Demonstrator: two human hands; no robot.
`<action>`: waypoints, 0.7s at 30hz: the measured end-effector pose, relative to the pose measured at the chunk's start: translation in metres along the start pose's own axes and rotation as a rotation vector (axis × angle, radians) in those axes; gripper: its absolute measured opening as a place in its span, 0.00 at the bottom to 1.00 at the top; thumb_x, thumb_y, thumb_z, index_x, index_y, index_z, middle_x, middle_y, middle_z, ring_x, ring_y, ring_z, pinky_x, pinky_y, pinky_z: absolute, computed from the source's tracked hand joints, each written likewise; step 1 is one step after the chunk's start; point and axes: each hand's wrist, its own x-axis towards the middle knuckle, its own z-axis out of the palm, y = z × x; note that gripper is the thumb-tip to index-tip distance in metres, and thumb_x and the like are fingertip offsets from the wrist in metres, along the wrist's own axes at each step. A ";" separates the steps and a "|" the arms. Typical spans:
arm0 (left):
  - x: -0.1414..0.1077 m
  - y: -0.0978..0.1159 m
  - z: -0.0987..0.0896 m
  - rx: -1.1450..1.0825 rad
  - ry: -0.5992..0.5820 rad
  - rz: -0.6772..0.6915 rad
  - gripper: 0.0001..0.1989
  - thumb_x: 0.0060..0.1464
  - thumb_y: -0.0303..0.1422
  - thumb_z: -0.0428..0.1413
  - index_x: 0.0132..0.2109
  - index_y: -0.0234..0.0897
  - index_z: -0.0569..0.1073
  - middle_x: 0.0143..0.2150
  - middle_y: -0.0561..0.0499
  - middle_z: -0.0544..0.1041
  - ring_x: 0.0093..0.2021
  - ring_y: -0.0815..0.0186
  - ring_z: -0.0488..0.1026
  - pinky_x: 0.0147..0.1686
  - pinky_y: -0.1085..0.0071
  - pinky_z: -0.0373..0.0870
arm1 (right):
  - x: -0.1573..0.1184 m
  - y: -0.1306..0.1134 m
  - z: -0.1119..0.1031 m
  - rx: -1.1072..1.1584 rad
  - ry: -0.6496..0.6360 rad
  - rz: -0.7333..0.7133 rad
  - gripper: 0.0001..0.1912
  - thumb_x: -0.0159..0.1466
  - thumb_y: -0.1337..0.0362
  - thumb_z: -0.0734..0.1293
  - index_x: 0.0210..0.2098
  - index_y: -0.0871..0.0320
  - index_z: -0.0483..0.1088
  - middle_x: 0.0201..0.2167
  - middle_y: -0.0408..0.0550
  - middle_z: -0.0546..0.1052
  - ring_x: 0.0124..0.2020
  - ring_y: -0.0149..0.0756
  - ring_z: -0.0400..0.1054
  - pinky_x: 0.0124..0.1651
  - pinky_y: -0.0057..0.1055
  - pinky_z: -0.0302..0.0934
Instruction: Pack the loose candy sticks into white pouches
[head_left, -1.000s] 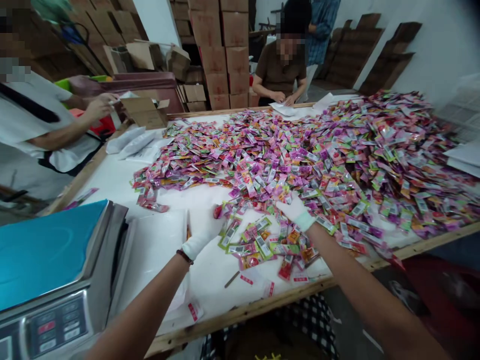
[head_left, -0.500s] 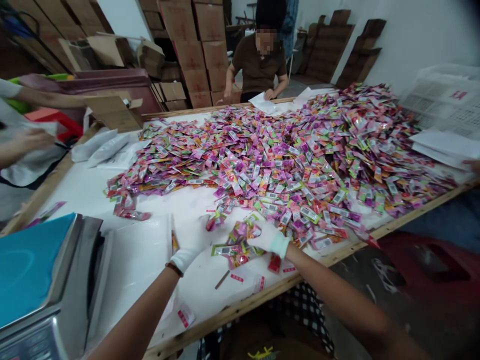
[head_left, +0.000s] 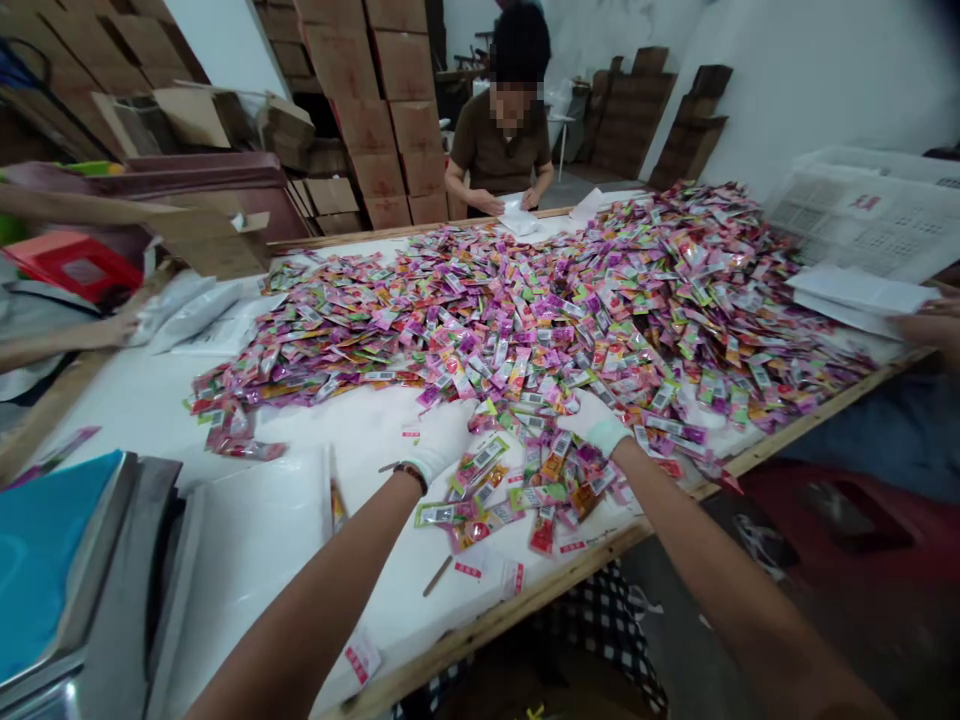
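Small pink, purple and green snack packets [head_left: 517, 330] lie in a large heap across the table. My left hand [head_left: 448, 437], in a white glove, touches the near edge of the heap; its fingertips are blurred among the packets. My right hand [head_left: 590, 420], gloved in white too, reaches into packets further right, with its fingers partly hidden. Between and below my hands lies a loose cluster of packets [head_left: 536, 495] close to the table's front edge. Whether either hand grips a packet I cannot make out.
A scale with a blue top [head_left: 56, 560] stands at the front left, beside a white tray [head_left: 247, 540]. White bags [head_left: 196, 315] and an open carton [head_left: 214, 240] are at the left. Across the table a person [head_left: 502, 150] handles a white bag. Other people's arms show at both sides.
Both my hands have moved forward to the heap, the left one also rightward. More packets now lie spread near the front edge. The person opposite has brought both hands together at the white bag.
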 end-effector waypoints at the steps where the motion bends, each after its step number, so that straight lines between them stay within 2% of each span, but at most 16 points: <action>1: 0.007 0.002 0.003 0.064 -0.017 0.011 0.15 0.55 0.29 0.53 0.49 0.36 0.75 0.45 0.40 0.79 0.43 0.57 0.75 0.46 0.65 0.68 | -0.002 0.007 -0.002 0.024 -0.001 -0.019 0.18 0.46 0.67 0.71 0.38 0.57 0.73 0.30 0.46 0.79 0.33 0.42 0.71 0.45 0.38 0.66; 3: 0.019 0.001 0.007 0.130 -0.045 0.026 0.16 0.55 0.27 0.52 0.49 0.34 0.75 0.46 0.38 0.79 0.46 0.54 0.75 0.48 0.63 0.66 | -0.005 0.020 -0.008 0.078 0.001 -0.115 0.22 0.48 0.66 0.69 0.44 0.59 0.74 0.34 0.48 0.80 0.36 0.43 0.72 0.47 0.39 0.66; 5: 0.026 -0.003 0.009 0.156 -0.069 0.047 0.15 0.54 0.25 0.52 0.48 0.34 0.76 0.45 0.38 0.78 0.47 0.53 0.75 0.49 0.62 0.65 | -0.006 0.027 -0.015 0.051 -0.031 -0.306 0.25 0.48 0.67 0.68 0.47 0.60 0.74 0.41 0.51 0.80 0.43 0.45 0.72 0.51 0.40 0.64; 8: 0.033 -0.007 0.011 0.202 -0.111 0.074 0.13 0.53 0.26 0.53 0.44 0.34 0.77 0.44 0.38 0.78 0.45 0.52 0.75 0.47 0.61 0.66 | -0.008 0.024 -0.020 -0.248 -0.239 -0.666 0.23 0.48 0.72 0.66 0.45 0.60 0.76 0.46 0.54 0.78 0.50 0.46 0.68 0.57 0.41 0.58; 10: 0.036 -0.007 0.013 0.229 -0.130 0.083 0.12 0.53 0.26 0.53 0.43 0.33 0.77 0.42 0.37 0.78 0.43 0.52 0.75 0.45 0.61 0.66 | -0.011 0.015 -0.018 -0.518 -0.409 -0.796 0.21 0.50 0.73 0.65 0.44 0.57 0.77 0.45 0.53 0.78 0.51 0.47 0.67 0.56 0.43 0.57; 12: 0.036 -0.007 0.014 0.251 -0.131 0.085 0.12 0.53 0.27 0.53 0.42 0.33 0.78 0.43 0.36 0.77 0.44 0.51 0.75 0.45 0.59 0.66 | -0.015 0.005 -0.013 -0.729 -0.500 -0.826 0.20 0.53 0.72 0.66 0.44 0.55 0.77 0.45 0.53 0.77 0.51 0.49 0.65 0.54 0.45 0.56; 15: 0.030 -0.006 0.014 0.281 -0.112 0.087 0.12 0.51 0.28 0.54 0.43 0.32 0.78 0.48 0.34 0.74 0.49 0.47 0.71 0.47 0.57 0.64 | -0.017 -0.004 -0.008 -0.810 -0.490 -0.809 0.16 0.54 0.70 0.67 0.42 0.59 0.76 0.44 0.56 0.76 0.49 0.50 0.65 0.52 0.45 0.56; 18: 0.017 -0.005 0.004 0.264 -0.049 0.088 0.14 0.51 0.31 0.56 0.45 0.33 0.77 0.52 0.34 0.73 0.53 0.46 0.69 0.51 0.56 0.62 | -0.010 0.000 -0.012 -0.509 -0.369 -0.695 0.14 0.51 0.70 0.68 0.38 0.62 0.75 0.39 0.54 0.77 0.43 0.45 0.67 0.49 0.39 0.59; 21: 0.001 0.000 -0.010 0.073 0.051 -0.012 0.13 0.53 0.35 0.55 0.45 0.35 0.76 0.45 0.40 0.77 0.46 0.53 0.73 0.49 0.62 0.65 | -0.003 0.011 -0.027 -0.027 -0.204 -0.501 0.14 0.53 0.65 0.67 0.40 0.62 0.73 0.35 0.48 0.77 0.36 0.38 0.69 0.44 0.33 0.63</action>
